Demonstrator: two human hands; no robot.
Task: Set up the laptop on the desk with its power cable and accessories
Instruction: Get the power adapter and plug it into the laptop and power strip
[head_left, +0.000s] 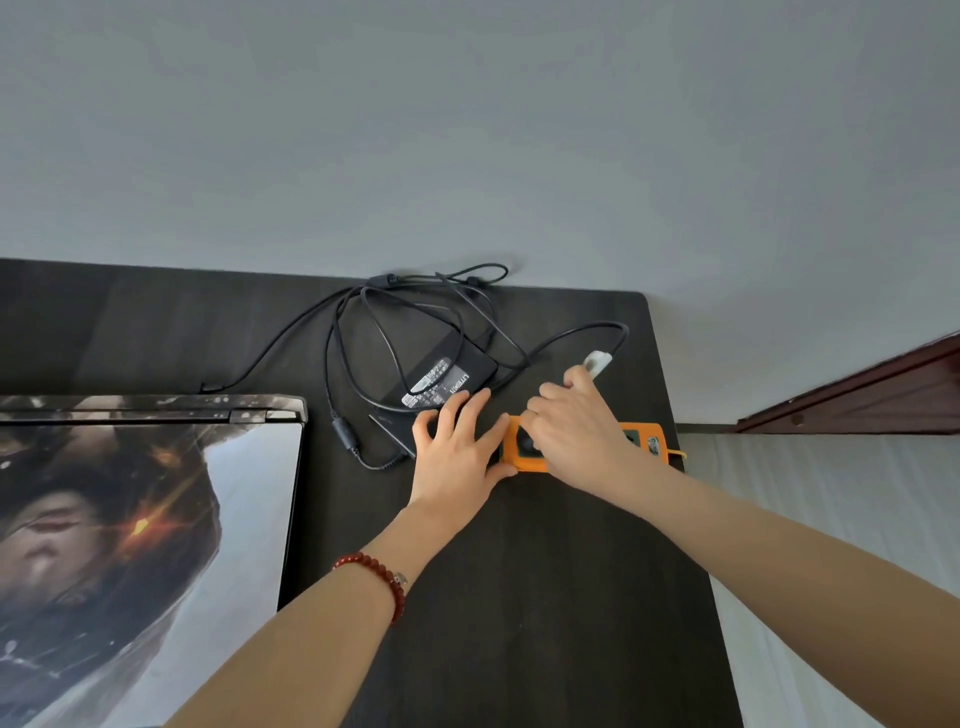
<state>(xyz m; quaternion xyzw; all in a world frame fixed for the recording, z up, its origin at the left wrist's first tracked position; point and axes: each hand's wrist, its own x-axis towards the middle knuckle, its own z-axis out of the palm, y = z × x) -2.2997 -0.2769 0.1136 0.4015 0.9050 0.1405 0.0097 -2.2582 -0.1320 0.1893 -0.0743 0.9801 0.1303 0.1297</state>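
Right hand (574, 434) fingers closed on white plug (597, 361), over orange power strip (530, 452). Left hand (460, 449) fingers spread, flat, steadying strip end. Power adapter (441, 371) at 11 o'clock, cable (363, 332) looped. Closed laptop (150, 519) at 9 o'clock on dark desk (545, 597).

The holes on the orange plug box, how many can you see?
1 clear socket hole shows on the orange power strip, at its left end between the left hand and the right hand. The right hand covers the middle, so more may be hidden.
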